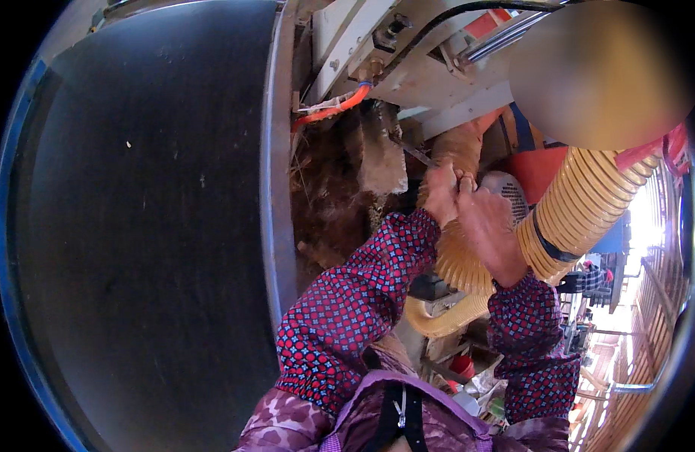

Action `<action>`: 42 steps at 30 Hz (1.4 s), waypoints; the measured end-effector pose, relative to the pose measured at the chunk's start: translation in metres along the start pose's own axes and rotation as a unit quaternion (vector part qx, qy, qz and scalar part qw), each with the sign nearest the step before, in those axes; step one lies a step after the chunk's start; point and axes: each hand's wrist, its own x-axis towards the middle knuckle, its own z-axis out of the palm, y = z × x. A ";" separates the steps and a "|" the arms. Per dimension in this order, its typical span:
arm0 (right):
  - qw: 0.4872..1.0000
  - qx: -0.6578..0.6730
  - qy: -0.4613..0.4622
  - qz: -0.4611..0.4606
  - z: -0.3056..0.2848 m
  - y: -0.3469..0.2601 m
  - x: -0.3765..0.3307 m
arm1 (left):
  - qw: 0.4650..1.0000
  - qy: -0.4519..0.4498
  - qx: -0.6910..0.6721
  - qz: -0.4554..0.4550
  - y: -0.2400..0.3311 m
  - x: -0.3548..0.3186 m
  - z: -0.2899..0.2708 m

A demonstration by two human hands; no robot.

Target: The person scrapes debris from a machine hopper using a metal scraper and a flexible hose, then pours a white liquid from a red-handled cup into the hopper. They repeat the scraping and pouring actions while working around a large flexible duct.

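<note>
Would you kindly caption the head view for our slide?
Left hand and right hand together by a ribbed yellow hose, dark surface alongside.

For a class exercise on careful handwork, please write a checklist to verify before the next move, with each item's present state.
1. Hands gloved: not ok; left hand and right hand are bare.
2. Forearms sleeved: ok; patterned sleeves cover most of them.
3. Hands off the black surface: ok; both are right of it.
4. Secure grip: cannot tell; the hands hide whatever may be between them.
5. Orange tube connected: ok; its upper end meets the brass-coloured fitting.
</note>
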 end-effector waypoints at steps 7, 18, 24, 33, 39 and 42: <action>0.999 -0.012 0.003 -0.035 -0.022 -0.006 -0.018 | 0.996 -0.012 0.086 0.018 0.005 -0.019 0.003; 0.985 0.053 0.042 -0.158 -0.063 0.002 0.016 | 0.986 -0.121 -0.112 -0.001 0.044 -0.021 0.011; 0.987 0.056 0.035 -0.148 -0.057 0.016 0.035 | 0.970 -0.150 -0.184 0.049 0.035 0.007 0.010; 0.975 0.137 0.097 -0.144 0.020 0.044 -0.001 | 0.995 -0.064 -0.078 0.016 0.005 0.003 0.008; 0.989 0.086 0.075 -0.098 0.036 0.004 -0.027 | 0.993 -0.102 -0.035 0.041 0.010 0.017 -0.034; 0.966 -0.007 0.181 -0.183 0.012 0.031 -0.026 | 0.990 -0.120 -0.063 0.035 0.006 0.011 -0.013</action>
